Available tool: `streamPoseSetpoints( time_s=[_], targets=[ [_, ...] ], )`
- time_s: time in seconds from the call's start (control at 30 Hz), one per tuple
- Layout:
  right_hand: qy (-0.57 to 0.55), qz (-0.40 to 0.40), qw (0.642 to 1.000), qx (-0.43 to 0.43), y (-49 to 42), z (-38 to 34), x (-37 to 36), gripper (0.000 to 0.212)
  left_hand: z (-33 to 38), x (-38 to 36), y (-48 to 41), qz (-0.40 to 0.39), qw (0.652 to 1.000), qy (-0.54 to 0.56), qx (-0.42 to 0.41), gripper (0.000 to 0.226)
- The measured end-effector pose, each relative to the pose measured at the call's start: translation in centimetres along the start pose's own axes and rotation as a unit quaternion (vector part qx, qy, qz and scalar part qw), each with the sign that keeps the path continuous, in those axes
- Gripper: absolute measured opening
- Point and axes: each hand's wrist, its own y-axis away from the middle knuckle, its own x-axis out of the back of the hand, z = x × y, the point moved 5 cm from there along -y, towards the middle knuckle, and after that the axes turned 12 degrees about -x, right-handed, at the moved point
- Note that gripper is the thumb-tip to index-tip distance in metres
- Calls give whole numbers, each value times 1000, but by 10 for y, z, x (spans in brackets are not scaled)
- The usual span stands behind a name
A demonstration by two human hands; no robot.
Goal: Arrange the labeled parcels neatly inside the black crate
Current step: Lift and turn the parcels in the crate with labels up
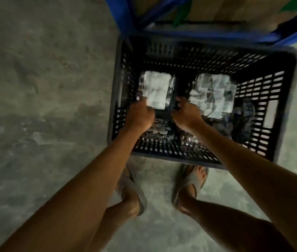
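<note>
A black slotted crate (287,91) stands on the floor in front of my feet. Inside lie dark plastic parcels with white labels. One labeled parcel (157,88) lies at the far left and another labeled parcel (215,93) at the far right. More dark parcels (244,120) lie lower down, partly hidden by my arms. My left hand (140,115) grips the near left corner of the left parcel. My right hand (187,115) is closed on that parcel's near right edge, next to the right parcel. The picture is blurred.
A blue metal shelf frame (126,19) with cardboard boxes (235,8) stands right behind the crate. Grey concrete floor (44,88) spreads to the left. My feet in grey sandals (191,180) stand close to the crate's near wall.
</note>
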Motion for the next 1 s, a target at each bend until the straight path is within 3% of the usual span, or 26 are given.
streamPoseSetpoints(
  time_s=[0.17, 0.33, 0.47, 0.53, 0.7, 0.87, 1.0],
  targets=[
    [-88, 43, 995, -16, -94, -9, -39, 61, -27, -29, -102, 86, 996, 29, -9, 50],
    [-168, 71, 983, -22, -136, -22, -49, 76, -30, -28, -145, 135, 990, 45, -22, 54],
    [-230, 69, 969, -61, -148, -22, -49, 82, -31, -29, -159, 114, 992, 45, 8, 56],
    [-241, 30, 967, -80, -150, -22, -53, 81, -32, -30, -161, 105, 993, 46, 10, 55],
    [-221, 6, 973, -63, -141, -19, -53, 65, -39, -40, -160, 76, 996, 55, -11, 55],
    [-264, -4, 963, -48, -125, -14, -51, 43, -41, -40, -145, 75, 992, 99, 17, 71],
    [-269, 6, 963, -28, -105, -10, -47, 58, -30, -34, -128, 39, 989, 143, 9, 76]
  ],
)
